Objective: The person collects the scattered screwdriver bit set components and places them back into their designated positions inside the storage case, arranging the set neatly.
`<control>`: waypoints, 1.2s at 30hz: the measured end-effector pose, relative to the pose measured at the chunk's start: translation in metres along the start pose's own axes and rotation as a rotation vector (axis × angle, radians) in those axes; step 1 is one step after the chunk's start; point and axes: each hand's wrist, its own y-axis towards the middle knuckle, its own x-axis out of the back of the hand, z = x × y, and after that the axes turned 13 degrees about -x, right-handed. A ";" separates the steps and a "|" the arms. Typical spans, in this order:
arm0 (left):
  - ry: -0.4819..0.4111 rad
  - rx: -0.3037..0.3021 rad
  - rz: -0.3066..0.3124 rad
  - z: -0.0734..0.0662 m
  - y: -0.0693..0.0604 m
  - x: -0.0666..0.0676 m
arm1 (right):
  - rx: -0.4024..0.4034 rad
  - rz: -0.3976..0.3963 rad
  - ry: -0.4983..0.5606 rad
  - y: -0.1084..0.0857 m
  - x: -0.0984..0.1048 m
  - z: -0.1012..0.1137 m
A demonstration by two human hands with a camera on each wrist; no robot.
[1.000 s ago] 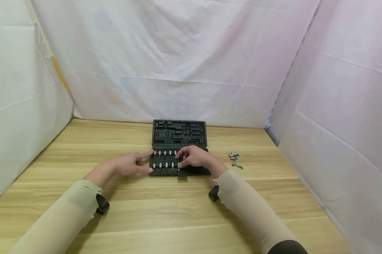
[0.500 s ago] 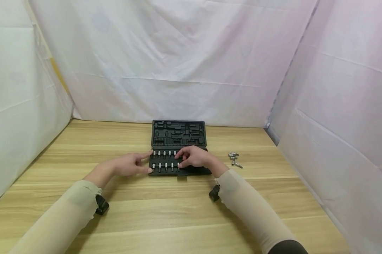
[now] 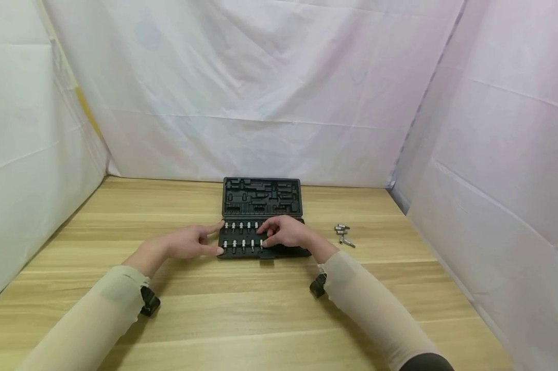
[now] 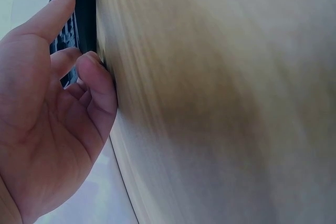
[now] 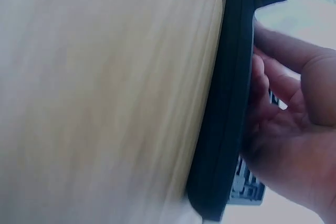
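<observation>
Only the head view shows sockets [image 3: 243,244] in the case [image 3: 262,198].

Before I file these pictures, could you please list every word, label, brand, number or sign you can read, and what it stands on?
None: no text is readable.
Any markings on the black case, the seated metal pieces or the loose metal pieces would be too small to read.
</observation>
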 end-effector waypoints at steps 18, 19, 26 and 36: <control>-0.001 -0.007 -0.003 0.001 0.000 0.002 | 0.035 -0.193 0.056 -0.046 0.061 -0.062; 0.002 -0.008 -0.003 0.001 0.000 0.002 | 0.034 -0.208 0.058 -0.049 0.065 -0.067; -0.002 -0.007 -0.001 0.002 0.000 0.001 | -0.023 -0.276 0.044 -0.070 0.088 -0.101; -0.018 -0.003 0.004 0.000 -0.001 0.000 | -0.099 -0.257 0.031 -0.098 0.103 -0.139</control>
